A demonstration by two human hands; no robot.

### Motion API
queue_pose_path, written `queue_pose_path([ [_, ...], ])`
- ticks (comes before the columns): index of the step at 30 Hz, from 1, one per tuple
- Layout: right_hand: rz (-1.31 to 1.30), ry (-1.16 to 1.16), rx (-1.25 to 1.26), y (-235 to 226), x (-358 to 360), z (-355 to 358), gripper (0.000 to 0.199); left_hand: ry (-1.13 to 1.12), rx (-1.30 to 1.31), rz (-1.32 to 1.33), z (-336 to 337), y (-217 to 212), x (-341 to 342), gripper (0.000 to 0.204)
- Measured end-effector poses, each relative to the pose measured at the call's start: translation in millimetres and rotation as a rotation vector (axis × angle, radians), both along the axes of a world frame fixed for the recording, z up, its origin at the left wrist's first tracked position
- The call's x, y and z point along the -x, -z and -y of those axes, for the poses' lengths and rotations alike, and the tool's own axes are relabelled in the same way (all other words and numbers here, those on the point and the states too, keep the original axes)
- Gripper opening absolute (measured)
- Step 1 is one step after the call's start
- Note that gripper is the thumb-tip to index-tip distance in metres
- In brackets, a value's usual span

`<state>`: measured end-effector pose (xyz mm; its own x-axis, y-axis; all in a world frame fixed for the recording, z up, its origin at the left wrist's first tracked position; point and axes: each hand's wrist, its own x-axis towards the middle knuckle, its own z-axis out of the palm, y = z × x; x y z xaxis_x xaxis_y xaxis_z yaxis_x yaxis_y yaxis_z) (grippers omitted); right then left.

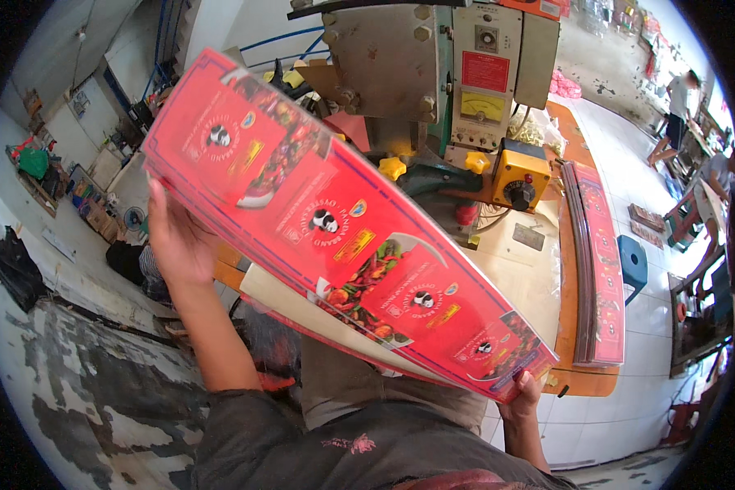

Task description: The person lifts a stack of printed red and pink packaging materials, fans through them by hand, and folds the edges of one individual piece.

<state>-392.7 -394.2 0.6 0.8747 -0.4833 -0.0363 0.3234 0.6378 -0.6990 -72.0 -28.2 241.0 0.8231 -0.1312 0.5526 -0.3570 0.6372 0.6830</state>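
Both hands grip a long red printed sheet stack, left hand raised, right hand low

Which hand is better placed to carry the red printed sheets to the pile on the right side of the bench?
Probably the right hand. It grips the lower end of the red printed sheets, nearest the pile on the bench. The left hand supports the far upper end, away from the pile.
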Motion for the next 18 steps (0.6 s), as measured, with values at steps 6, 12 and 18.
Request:
queue_pose_path([
  [6,0.13,0.056,-0.051,21.0,4.9,10.5,0.082,0.26,-0.015,0.157,56.2,-6.3,31.7,0.087],
  [12,0.175,0.167,-0.131,19.9,17.4,15.1,0.085,0.41,-0.229,0.292,91.9,-15.9,51.0,0.104],
  [18,0.216,0.334,-0.165,31.9,43.0,27.3,0.083,0.325,-0.475,0.377,118.4,-12.5,65.0,0.117],
])
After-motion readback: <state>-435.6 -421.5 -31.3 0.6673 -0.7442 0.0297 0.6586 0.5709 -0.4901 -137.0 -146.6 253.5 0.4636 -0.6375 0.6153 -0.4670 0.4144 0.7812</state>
